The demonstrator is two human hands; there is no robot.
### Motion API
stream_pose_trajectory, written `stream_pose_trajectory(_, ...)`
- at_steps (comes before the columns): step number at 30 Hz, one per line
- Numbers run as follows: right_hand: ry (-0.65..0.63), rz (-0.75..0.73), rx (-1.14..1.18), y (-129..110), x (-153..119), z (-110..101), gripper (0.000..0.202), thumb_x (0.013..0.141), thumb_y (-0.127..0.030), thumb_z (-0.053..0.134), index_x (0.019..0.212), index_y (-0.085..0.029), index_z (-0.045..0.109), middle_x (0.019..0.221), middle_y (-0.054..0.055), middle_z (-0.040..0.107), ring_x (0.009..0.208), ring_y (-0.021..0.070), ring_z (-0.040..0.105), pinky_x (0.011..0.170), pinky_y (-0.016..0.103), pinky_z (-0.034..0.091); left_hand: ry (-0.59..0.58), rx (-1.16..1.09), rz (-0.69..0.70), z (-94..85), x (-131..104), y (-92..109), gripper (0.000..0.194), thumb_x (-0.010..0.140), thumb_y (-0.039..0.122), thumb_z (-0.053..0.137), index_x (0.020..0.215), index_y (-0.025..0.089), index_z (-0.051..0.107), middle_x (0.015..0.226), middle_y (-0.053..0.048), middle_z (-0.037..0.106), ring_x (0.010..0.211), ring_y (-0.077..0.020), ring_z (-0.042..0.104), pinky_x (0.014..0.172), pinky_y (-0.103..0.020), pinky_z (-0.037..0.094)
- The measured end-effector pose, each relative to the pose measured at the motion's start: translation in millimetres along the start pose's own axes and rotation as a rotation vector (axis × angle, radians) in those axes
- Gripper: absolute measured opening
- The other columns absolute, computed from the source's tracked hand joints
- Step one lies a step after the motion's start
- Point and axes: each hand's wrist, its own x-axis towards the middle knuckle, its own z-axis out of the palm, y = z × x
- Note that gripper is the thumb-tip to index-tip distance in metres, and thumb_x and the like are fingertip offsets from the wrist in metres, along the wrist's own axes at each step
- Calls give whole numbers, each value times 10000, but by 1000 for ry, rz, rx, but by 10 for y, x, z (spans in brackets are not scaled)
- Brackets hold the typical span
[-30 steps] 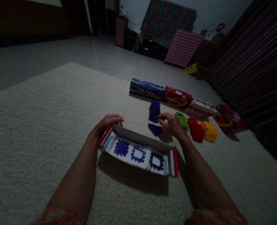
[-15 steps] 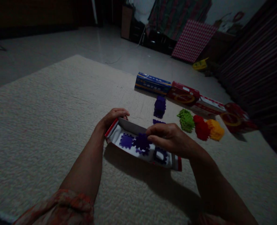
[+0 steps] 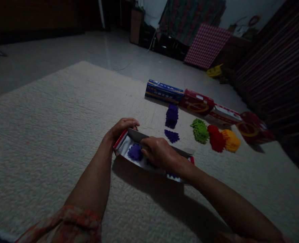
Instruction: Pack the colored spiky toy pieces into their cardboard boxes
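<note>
An open, shallow cardboard box [image 3: 122, 139] with a white inside and red ends rests tilted on the quilted mat. At its far left corner my left hand [image 3: 124, 125] is curled around the edge, fingertips partly hidden behind the wall. My right hand [image 3: 160, 152] reaches down into the box, thumb and fingers closed at a purple toothed building piece [image 3: 135, 152] near the left end. That piece is slightly blurred. Another purple piece [image 3: 173, 174] shows at the right end, below my wrist. My right hand covers the middle of the box.
Beyond the box lie a purple stack [image 3: 172, 116] and a few loose purple pieces [image 3: 172, 135]. Green [image 3: 200, 131], red [image 3: 216, 139] and yellow [image 3: 231, 140] piles sit to the right. A blue box [image 3: 163, 91] and several red ones [image 3: 198, 102] form a row behind.
My right hand has moved left and down into the box, carrying a purple piece over to the piece at the left end. My left hand stays on the corner.
</note>
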Motion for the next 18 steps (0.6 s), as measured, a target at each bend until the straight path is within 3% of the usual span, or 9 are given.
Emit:
stream_pose_trajectory(4,-40,-10,-100,-29,-40,22,103,903,-242,637,957,-161,671,972,91,698,795,178,630,691,279,450,-1,-21,-4,10,-7,6,204,712,339,747,785,151,718,636,-17,665,568,-136,605,556,-252,445)
stream_pose_trajectory(9,-100,22,-239,-174,-5,63,273,922,-400,625,1005,-141,651,1019,128,686,814,223,647,702,337,478,6,-18,-2,19,-13,20,191,714,326,745,776,147,718,631,-17,656,573,-135,598,564,-253,443)
stream_pose_trajectory(13,-169,10,-242,-222,19,65,204,897,-339,660,985,-156,637,1021,122,673,828,236,637,686,347,482,3,-18,2,12,-6,6,195,727,337,740,794,155,723,643,-13,651,578,-138,593,562,-258,440)
stream_pose_trajectory(18,-151,-55,-216,-201,9,98,84,884,-212,639,947,-163,616,1014,108,651,786,212,611,659,332,473,5,-7,-2,-6,9,-15,198,721,347,761,778,161,725,642,-13,655,588,-140,597,577,-257,444)
